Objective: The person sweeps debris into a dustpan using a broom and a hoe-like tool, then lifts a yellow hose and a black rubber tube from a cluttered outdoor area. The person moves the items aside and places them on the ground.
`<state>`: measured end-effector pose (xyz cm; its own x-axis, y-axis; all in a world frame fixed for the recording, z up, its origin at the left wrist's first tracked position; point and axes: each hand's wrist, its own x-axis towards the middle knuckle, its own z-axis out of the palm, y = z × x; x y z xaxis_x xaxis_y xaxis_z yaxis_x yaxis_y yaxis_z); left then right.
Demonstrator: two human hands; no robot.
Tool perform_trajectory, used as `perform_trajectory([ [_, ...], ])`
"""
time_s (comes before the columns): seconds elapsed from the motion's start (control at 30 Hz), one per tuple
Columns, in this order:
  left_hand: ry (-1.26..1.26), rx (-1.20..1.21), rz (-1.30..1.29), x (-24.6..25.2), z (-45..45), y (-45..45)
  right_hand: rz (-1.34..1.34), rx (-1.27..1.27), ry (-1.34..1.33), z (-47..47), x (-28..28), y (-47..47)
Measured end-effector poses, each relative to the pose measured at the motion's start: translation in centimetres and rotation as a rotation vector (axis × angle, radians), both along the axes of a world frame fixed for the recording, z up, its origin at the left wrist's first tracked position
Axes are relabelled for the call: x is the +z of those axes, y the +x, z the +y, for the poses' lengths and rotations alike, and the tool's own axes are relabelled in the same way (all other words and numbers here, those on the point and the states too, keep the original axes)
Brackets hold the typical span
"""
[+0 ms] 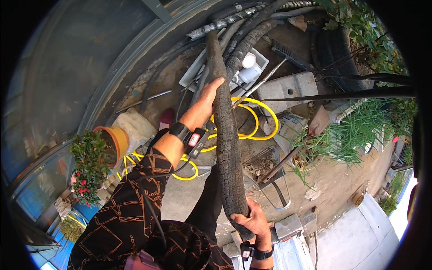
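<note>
A long, rough-barked log runs lengthwise through the middle of the view. My left hand grips its upper part, the thumb lying along the bark. Around its thick lower end my right hand is closed. Behind the log's upper part stands a pale plastic crate with white containers in it. Several more dark branches lie over the crate. A yellow hose lies coiled on the ground behind the log.
A concrete block, a brush and a tire are at the upper right. A dustpan with debris sits right of the log, near green plants. An orange flowerpot and a wrapped white bundle stand left, beside a glazed wall.
</note>
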<state>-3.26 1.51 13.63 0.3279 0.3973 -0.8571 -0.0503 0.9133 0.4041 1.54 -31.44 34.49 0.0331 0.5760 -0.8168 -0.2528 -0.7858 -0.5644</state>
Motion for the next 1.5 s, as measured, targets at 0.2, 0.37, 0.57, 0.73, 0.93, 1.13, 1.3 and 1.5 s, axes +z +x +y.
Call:
perform_trajectory([
  [0.2,0.151,-0.008,-0.209,11.1,-0.8,-1.5,-0.104,0.248,0.226,-0.7,-1.4,0.2],
  [0.37,0.31,-0.09,-0.406,16.8,-1.2,4.0,-0.097,0.101,0.262,-0.8,-1.4,1.2],
  [0.57,0.553,-0.198,-0.573,14.9,3.2,11.4,0.001,-0.117,0.226,3.2,-4.5,3.0],
  [0.73,0.726,-0.41,-0.521,8.9,6.2,11.0,0.173,-0.36,0.325,10.8,-12.6,3.4],
  [0.93,0.696,-0.657,0.335,-7.3,6.8,-2.9,0.27,-0.741,0.221,20.6,-26.4,3.6],
  [1.13,0.676,-0.839,0.693,-18.5,6.8,-10.7,0.111,-0.603,0.241,22.9,-30.9,3.6],
  [1.3,0.599,-0.816,0.584,-21.7,7.4,-9.5,0.01,-0.514,0.184,24.4,-31.8,4.4],
  [1.5,0.387,-0.597,0.363,-21.9,7.8,-7.8,0.187,-0.554,0.188,24.2,-36.6,3.5],
])
